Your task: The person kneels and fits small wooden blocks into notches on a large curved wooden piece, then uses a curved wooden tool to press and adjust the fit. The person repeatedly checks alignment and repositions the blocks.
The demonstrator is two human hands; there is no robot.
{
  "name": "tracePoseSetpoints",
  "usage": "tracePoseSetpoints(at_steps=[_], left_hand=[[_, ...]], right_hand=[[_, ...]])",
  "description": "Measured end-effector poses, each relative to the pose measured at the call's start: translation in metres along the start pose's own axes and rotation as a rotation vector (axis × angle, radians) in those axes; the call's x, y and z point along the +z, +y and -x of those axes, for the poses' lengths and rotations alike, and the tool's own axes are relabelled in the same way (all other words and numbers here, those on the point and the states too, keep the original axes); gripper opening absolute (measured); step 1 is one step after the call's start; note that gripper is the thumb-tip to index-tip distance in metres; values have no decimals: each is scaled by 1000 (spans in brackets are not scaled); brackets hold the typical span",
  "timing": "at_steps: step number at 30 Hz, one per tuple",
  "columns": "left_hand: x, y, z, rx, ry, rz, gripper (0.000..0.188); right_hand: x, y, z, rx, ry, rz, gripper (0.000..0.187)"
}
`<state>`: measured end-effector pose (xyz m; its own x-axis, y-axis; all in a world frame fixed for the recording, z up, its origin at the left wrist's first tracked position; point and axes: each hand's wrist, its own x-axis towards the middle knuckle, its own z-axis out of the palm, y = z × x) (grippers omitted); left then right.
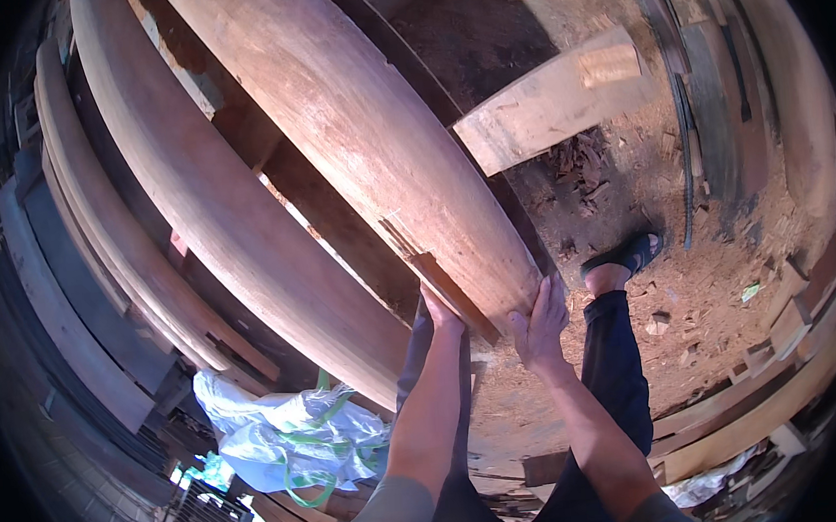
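A long, thick, pale wooden beam (pixel 362 121) slants from the upper left down to my hands. Across the left side of its near end lies a narrow, darker wooden strip (pixel 454 297). My left hand (pixel 442 314) closes on the strip's left side, its fingers mostly hidden by the wood. At the beam's near right corner, my right hand (pixel 542 330) grips the end, thumb on the near side and fingers along the right edge. A thin sliver of wood (pixel 395 236) shows by the strip's far end.
Another long beam (pixel 213 197) runs parallel on the left, with more timber beyond it. A white sack (pixel 295 441) with green straps lies at the lower left. To the right, a short wooden block (pixel 552 100) touches the beam. My sandalled foot (pixel 624 263) stands on ground strewn with wood chips.
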<state>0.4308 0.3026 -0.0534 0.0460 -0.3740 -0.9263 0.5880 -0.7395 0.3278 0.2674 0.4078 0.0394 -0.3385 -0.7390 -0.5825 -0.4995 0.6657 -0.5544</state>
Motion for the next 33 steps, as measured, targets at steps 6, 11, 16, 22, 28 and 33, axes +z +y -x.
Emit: tracePoseSetpoints(at_steps=[6, 11, 16, 22, 28, 33], left_hand=[[-25, -2, -9, 1, 15, 32, 52], [14, -10, 14, 69, 141, -201, 67], [34, -42, 27, 197, 415, -208, 77], [62, -52, 42, 279, 428, -331, 77], [84, -51, 55, 267, 424, -363, 74], [68, -46, 43, 243, 403, -338, 69]], right_hand=[[7, -4, 5, -27, -14, 11, 85], [-12, 31, -12, -79, -74, -87, 82], [-44, 51, -42, -35, -190, -198, 83], [-69, 61, -71, 115, -275, -285, 81], [-70, 75, -79, 107, -313, -423, 83], [-62, 72, -72, 146, -294, -385, 82]])
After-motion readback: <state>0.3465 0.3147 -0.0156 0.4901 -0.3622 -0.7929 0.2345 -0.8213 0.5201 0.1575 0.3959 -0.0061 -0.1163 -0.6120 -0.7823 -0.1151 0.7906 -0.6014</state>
